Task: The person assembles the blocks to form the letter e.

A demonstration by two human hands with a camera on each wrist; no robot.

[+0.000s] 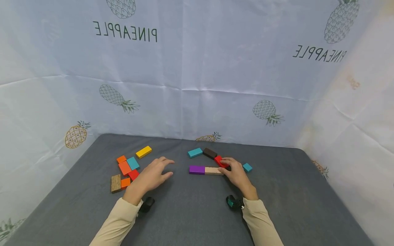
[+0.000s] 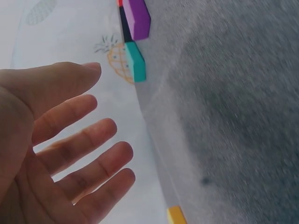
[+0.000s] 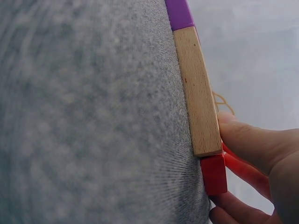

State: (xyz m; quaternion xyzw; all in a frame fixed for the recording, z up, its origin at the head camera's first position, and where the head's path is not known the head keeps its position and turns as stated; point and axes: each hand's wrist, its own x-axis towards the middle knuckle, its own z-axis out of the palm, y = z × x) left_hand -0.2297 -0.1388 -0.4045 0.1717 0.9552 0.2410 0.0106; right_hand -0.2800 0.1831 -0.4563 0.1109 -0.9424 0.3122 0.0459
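The red block lies on the table, slanting from the right end of the dark block toward the right end of the wood block. The right hand has its thumb and fingers curled about the red block's near end, only slightly apart; whether the thumb also presses the wood I cannot tell. The left hand is loosely spread above the table and holds nothing. The step looks like settling the red block against its neighbours, and that is best done by sliding it flat, in small nudges, rather than lifting it. A hard push could shift the wood block off the purple block, so the left fingers might usefully steady the purple one's free end. For letting go, part thumb and fingers first, then rise straight up, minding the small teal block just to the right.
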